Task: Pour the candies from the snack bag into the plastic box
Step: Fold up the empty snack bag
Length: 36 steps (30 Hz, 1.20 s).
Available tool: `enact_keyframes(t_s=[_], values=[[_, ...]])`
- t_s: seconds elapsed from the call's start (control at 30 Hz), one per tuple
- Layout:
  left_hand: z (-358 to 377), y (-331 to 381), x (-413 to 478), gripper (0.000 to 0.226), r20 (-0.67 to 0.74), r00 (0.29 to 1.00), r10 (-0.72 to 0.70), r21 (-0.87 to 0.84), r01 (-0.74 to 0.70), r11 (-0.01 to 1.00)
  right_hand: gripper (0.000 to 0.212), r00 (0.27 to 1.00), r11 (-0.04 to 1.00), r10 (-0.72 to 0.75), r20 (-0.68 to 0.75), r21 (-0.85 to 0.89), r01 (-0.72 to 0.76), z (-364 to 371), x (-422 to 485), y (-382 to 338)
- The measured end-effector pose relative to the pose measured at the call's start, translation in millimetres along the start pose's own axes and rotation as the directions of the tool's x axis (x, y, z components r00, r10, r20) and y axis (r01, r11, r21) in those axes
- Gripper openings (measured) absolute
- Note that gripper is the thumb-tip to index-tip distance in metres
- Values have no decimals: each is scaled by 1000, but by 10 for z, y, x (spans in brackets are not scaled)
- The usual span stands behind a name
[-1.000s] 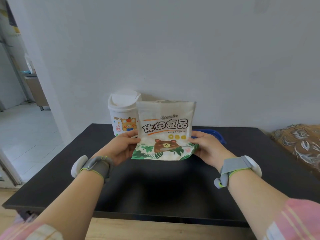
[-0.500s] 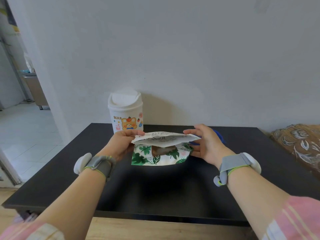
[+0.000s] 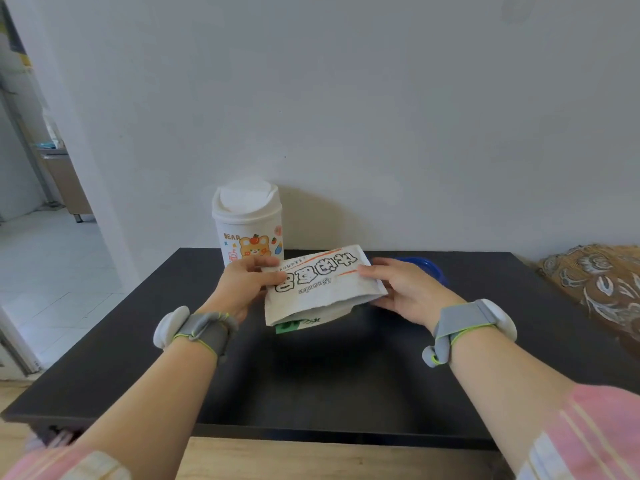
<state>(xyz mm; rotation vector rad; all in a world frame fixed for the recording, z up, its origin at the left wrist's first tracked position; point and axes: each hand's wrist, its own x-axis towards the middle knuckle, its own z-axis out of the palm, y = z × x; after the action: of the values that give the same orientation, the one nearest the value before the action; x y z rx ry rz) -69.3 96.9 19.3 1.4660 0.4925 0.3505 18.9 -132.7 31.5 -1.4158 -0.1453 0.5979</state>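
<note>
In the head view, your left grip [image 3: 249, 282] pinches the left edge of the white paper snack bag with black lettering [image 3: 322, 289], thumb on top and fingers tucked under it. Your right grip [image 3: 408, 292] holds the bag's right edge, thumb laid on the upper face and fingers beneath. The bag hangs between the two grips, lifted off the matte black surface [image 3: 311, 375] and tipped over so that its lettering reads upside down. A strip of green print peeks out under its near edge. You cannot tell from here whether its mouth is open.

Just beyond your right grip sits the blue plastic box [image 3: 431, 268], on the surface and mostly hidden by that grip and the bag; only a curve of its rim shows. Just beyond your left grip stands a white plastic lidded bin with a cartoon bear [image 3: 247, 223], at the far edge of the surface, close to the plain white wall [image 3: 381, 116].

Well out to the left of your left grip, a doorway opens onto a pale tiled floor [image 3: 52, 271]. Well out to the right of your right grip lies a brown fabric with a pale floral pattern [image 3: 599, 289], beside the surface's right end. A light wooden floor [image 3: 329, 460] shows under the near edge. Grey wristbands with white pods [image 3: 204, 332] wrap both wrists.
</note>
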Motion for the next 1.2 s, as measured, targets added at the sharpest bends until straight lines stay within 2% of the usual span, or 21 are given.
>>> enact_keyframes(t_s=[0.07, 0.17, 0.27, 0.33, 0.4, 0.47, 0.57, 0.67, 0.73, 0.83, 1.07, 1.2], values=[[-14, -22, 25, 26, -67, 998, 14, -59, -18, 998, 44, 995, 995, 71, 67, -71, -66, -4, -38, 4], [-10, -51, 11, 40, -33, 999, 3, -35, -5, 999, 40, 999, 999, 24, -30, -44, -25, 8, -9, 35], [-4, -42, -24, 48, 72, 995, -66, 161, 53, 986, 39, 990, 997, -72, -123, -25, 70, 12, 27, 24], [7, -8, -36, 34, 126, 988, -87, 349, 38, 937, 34, 990, 993, -104, -98, -74, 97, 24, 15, 14], [48, 44, -67, 28, 181, 978, -102, 425, 16, 905, 31, 990, 988, -121, -71, -101, 114, 53, -6, 14], [97, 64, -67, 30, 227, 966, -127, 387, 31, 922, 28, 987, 987, -149, -61, -65, 145, 93, -14, 14], [160, 47, -67, 30, 204, 973, -111, 183, 73, 980, 24, 991, 990, -134, 4, 46, 133, 128, -17, 17], [234, 7, -79, 26, 150, 981, -119, -24, 124, 992, 25, 987, 995, -23, 156, -96, 38, 162, -58, 52], [276, -17, -91, 25, 135, 982, -128, -74, 139, 988, 22, 986, 980, 10, 167, -197, 23, 180, -63, 94], [278, -35, -82, 27, 124, 986, -109, -59, 117, 991, 21, 995, 980, -35, 91, -193, 52, 181, -42, 115], [189, -30, -85, 23, 186, 981, -60, 157, 31, 987, 18, 996, 984, -87, -21, -155, 83, 98, -18, 79], [184, -15, -71, 13, 176, 983, -58, 130, 35, 991, 27, 994, 987, -103, -36, -128, 97, 105, 0, 97]])
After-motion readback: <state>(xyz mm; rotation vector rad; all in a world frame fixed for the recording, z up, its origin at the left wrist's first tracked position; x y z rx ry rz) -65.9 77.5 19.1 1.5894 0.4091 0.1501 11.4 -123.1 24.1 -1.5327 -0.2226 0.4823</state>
